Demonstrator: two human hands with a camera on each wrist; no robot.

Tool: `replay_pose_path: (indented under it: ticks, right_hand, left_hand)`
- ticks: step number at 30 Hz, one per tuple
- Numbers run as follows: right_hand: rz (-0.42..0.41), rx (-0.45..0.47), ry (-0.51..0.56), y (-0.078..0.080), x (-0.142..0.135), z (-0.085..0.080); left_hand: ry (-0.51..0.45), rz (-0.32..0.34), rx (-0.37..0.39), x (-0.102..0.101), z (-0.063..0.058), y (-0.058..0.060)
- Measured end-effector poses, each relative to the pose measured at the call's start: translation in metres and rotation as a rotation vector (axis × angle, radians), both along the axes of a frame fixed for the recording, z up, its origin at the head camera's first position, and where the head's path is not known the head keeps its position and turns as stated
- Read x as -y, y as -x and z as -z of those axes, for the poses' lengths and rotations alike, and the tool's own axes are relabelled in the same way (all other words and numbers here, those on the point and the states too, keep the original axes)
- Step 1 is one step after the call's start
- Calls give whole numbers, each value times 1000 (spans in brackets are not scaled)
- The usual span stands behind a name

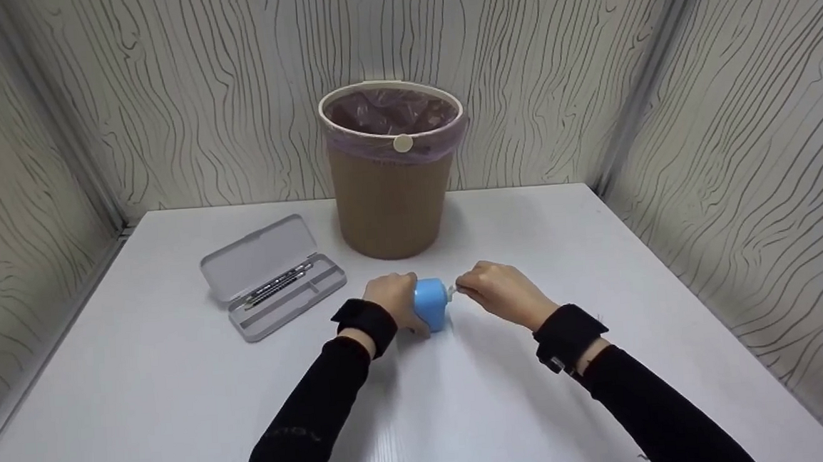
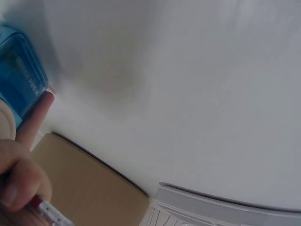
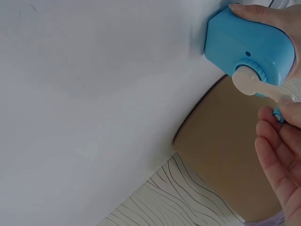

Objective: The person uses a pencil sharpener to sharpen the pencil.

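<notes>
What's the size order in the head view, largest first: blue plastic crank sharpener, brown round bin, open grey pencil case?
Brown round bin
Open grey pencil case
Blue plastic crank sharpener, partly hidden

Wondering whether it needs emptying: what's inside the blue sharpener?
Through its tinted blue panel, only a dim interior shows, too murky to tell whether shavings lie there. The solid casing of the sharpener, gripped by the left hand, hides the rest.

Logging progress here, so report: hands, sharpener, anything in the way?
Left hand gripping blue sharpener. Right hand pinching its crank. Open pencil case and bin apart from both hands, seemingly not in the way.
</notes>
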State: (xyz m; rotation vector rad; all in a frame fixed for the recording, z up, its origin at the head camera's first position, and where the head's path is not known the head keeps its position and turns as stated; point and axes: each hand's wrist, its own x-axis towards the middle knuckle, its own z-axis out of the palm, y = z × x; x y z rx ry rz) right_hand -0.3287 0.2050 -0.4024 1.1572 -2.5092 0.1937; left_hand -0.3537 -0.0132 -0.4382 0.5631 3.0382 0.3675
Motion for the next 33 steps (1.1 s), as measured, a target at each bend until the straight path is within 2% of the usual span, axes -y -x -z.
replay_pose_path:
  ticks: [5,15,23,33]
  right_hand:
    - [25,-2,-15,8,5,-4]
    - [73,-28,-57,28,19,-10]
    - [107,-29,-68,44,28,-8]
    - [154,60,-32,53,35,-8]
  left_hand:
    - [15,2,-27,4,0,3]
    - [-15,-14,-34,10,2,8]
    - [-33,-11,-40,12,1,9]
    - [-19,0,-30,16,-5,10]
